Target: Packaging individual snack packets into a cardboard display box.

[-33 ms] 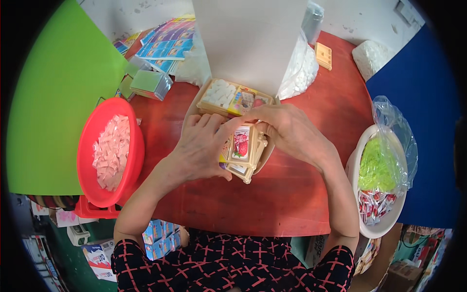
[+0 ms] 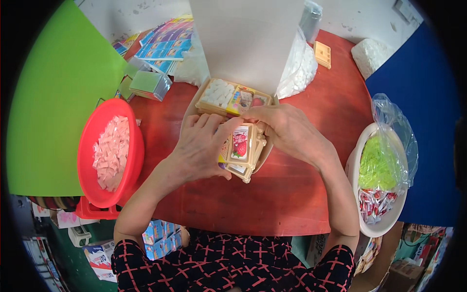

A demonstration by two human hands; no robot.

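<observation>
My left hand (image 2: 197, 146) is wrapped round the left side of a small stack of tan plastic trays (image 2: 247, 161). On the top tray lies a white packet with a strawberry picture (image 2: 240, 145). At the stack's far right corner, my right hand (image 2: 294, 130) has its thumb and fingers bent together on the tray edge; what lies between the fingertips is hidden. Just beyond both hands sits another tan tray (image 2: 203, 104), holding white pieces (image 2: 219, 92) and a yellow printed card. The trays are over a pale open box (image 2: 186, 119), largely covered by my hands.
A red basin (image 2: 138, 151) of pink wrapped pieces stands left. On the right, a white basin (image 2: 400, 214) holds green shreds and red-white sachets. Behind the trays rises a white panel (image 2: 238, 44). Bags of white pieces (image 2: 299, 73), clear boxes (image 2: 151, 83) and printed sheets (image 2: 165, 46) lie farther back.
</observation>
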